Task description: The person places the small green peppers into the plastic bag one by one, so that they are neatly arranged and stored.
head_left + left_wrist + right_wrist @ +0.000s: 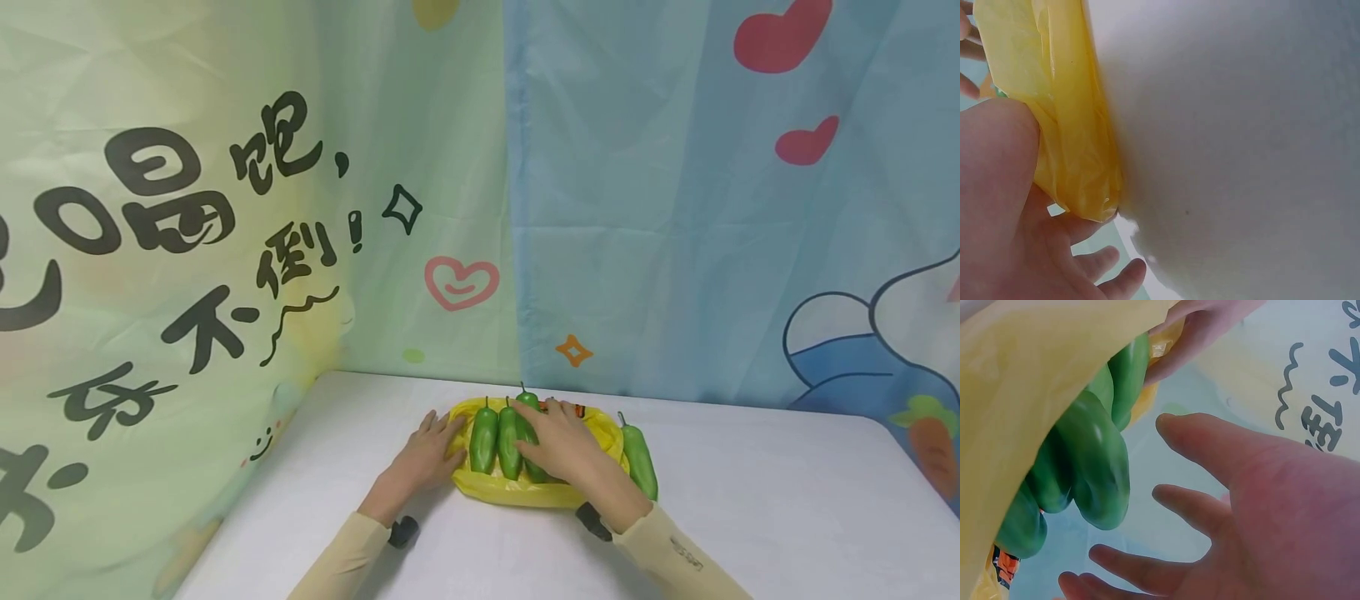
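A yellow plastic bag, its mouth spread wide, lies on the white table with several long green peppers in it. My left hand is at the bag's left side, fingers extended along the outside and thumb near the rim. In the left wrist view, its fingers show past the end of the bag. Above the peppers, my right hand is spread. The right wrist view shows its fingers apart, with nothing between them, beside the peppers. The right hand hides part of the bag's contents in the head view.
Another green pepper lies on the table just right of the bag. A small orange-and-black printed wrapper shows at the bag's far side. A printed fabric backdrop stands behind the table and along its left.
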Demonstrator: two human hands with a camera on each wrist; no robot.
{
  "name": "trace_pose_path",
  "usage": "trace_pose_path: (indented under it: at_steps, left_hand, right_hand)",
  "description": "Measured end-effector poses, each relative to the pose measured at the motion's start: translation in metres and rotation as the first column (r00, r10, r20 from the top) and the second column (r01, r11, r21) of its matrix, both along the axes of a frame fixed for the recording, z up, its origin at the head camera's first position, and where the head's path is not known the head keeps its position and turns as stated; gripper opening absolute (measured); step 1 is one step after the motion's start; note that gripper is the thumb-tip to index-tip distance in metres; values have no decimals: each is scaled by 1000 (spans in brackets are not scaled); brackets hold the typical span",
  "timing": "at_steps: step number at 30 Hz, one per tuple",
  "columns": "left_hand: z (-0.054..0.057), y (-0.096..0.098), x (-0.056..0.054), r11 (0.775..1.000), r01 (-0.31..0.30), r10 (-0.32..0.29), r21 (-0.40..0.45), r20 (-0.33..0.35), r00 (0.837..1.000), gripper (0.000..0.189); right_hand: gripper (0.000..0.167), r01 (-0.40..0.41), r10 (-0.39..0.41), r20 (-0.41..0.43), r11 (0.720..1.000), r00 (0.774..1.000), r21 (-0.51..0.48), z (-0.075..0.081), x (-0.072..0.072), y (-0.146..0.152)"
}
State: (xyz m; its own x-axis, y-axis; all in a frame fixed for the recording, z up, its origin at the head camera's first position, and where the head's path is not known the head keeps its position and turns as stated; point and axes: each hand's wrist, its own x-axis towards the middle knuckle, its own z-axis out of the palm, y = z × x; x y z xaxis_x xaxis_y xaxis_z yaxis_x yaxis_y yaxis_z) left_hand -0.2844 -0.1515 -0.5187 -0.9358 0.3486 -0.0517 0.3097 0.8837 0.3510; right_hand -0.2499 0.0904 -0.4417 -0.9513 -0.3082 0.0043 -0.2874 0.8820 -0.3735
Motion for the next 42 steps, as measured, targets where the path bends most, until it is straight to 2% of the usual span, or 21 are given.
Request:
trace_pose_path:
  at_steps: [13,24,32,42]
  left_hand:
    - [2,0,1,1000,6,-5,8,-13,1000,57]
    - [2,0,2,1000,-2,2,15,-7,1000,57]
    - [5,0,3,1000,1,-1,2,-11,1000,57]
    - [4,0,3,1000,3,-3,3,-5,1000,57]
  right_hand:
    - [64,3,-2,28,998,1000,-58,7,12,14]
    - [61,-1,-1,-73,1000,997,-21,6,18,28]
    - [62,25,-28,-45,998,999,-54,3,24,37]
    - [59,50,-53,-53,997,997,-61,2,30,54]
